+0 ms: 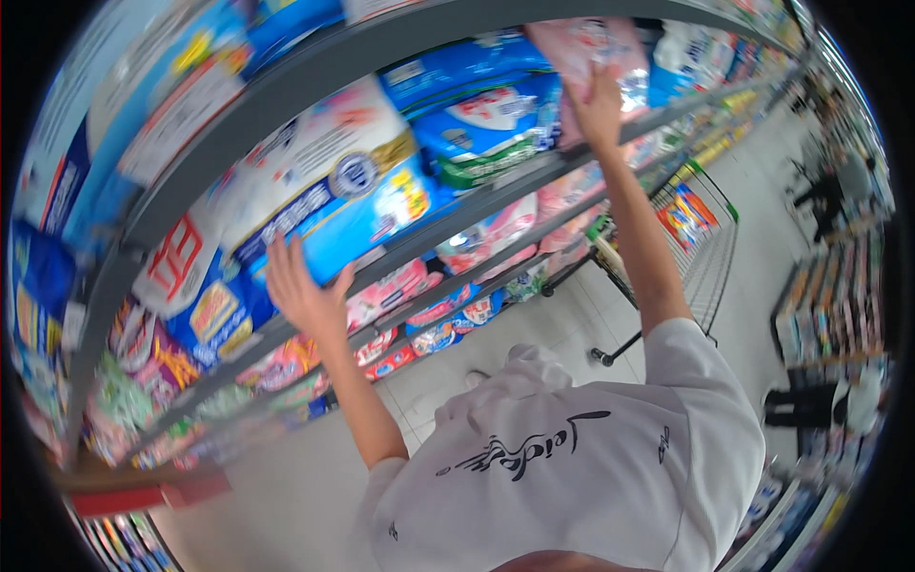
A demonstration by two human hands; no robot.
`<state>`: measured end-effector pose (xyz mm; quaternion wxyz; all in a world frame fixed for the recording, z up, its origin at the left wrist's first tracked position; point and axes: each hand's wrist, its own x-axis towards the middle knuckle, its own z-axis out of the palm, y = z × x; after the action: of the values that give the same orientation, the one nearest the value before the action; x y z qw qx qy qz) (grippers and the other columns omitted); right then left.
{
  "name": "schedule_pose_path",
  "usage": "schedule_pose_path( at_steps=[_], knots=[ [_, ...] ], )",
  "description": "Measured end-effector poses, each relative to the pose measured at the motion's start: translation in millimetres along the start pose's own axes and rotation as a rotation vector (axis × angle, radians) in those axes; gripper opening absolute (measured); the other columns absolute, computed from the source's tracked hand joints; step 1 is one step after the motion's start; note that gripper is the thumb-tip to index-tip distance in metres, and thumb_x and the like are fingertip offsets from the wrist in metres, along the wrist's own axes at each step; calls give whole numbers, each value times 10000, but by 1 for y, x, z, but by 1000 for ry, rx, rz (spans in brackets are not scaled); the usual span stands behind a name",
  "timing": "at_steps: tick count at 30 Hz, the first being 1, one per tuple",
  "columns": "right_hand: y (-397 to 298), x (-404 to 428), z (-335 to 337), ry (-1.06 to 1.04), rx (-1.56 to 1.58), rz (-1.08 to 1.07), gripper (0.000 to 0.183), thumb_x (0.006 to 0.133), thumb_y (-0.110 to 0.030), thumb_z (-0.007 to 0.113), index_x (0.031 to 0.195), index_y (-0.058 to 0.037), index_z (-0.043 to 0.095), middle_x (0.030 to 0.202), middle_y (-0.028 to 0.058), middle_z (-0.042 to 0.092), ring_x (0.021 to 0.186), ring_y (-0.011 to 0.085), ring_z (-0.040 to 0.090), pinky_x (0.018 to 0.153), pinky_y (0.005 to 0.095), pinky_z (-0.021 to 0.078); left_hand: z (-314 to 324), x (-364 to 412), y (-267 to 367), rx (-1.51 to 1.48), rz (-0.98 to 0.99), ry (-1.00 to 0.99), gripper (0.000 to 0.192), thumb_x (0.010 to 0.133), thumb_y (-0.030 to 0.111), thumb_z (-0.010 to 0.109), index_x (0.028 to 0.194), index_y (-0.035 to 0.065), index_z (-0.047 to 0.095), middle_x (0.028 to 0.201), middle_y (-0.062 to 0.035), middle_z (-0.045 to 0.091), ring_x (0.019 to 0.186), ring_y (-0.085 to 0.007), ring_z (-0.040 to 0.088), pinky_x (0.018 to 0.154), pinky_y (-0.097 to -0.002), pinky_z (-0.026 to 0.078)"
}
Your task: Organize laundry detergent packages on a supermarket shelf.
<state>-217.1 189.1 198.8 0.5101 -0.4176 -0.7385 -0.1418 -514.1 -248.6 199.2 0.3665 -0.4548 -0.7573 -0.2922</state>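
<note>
My left hand [306, 292] has its fingers spread before the lower edge of a large white-and-blue detergent bag [322, 171]. Whether the fingertips touch the bag I cannot tell. To the right, my right hand [599, 107] lies against a pink plastic bag [572, 43], fingers apart and not closed around it. Between my hands, blue detergent bags [479, 121] with green bands are stacked on the same shelf. A blue-and-white bag [207, 286] with red lettering sits left of my left hand.
The grey shelf edge [493, 189] runs below the bags, with lower shelves of pink packages [393, 286] under it. A wire shopping cart [722, 264] holding an orange-and-blue packet [686, 218] stands at my right. Another person [822, 405] is across the aisle.
</note>
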Motion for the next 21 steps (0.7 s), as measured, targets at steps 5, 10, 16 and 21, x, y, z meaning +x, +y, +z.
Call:
schedule_pose_path(
  at_steps=[5,10,16,21],
  knots=[
    [4,-5,6,75,-22,35,769,867,-600,583,1379,-37,470,1397,289,466,1311,419,437,1090,531,308,0,3,6,17,25,16,795,753,505,765,1365,63,516,1452,-110,496,1343,-335,452,1099,-488,330],
    [-6,-8,-4,76,23,88,777,848,-586,611,1384,-43,461,1407,289,459,1320,424,432,1106,565,282,4,2,3,-29,62,32,733,849,548,653,1378,63,507,1459,-116,487,1350,-338,440,1111,-497,317],
    [-8,-8,-17,22,25,81,780,849,-560,629,1384,-18,457,1421,300,430,1328,443,407,1112,564,275,10,6,18,74,-65,64,542,1018,453,453,1336,23,539,1415,-137,519,1322,-331,464,1101,-504,333],
    [3,-14,-48,-127,107,0,751,886,-490,624,1430,-20,408,1472,279,381,1368,426,365,1134,525,270,4,27,55,121,-209,30,482,1011,349,521,1307,-31,528,1390,-194,515,1271,-350,501,1037,-462,405]
  ],
)
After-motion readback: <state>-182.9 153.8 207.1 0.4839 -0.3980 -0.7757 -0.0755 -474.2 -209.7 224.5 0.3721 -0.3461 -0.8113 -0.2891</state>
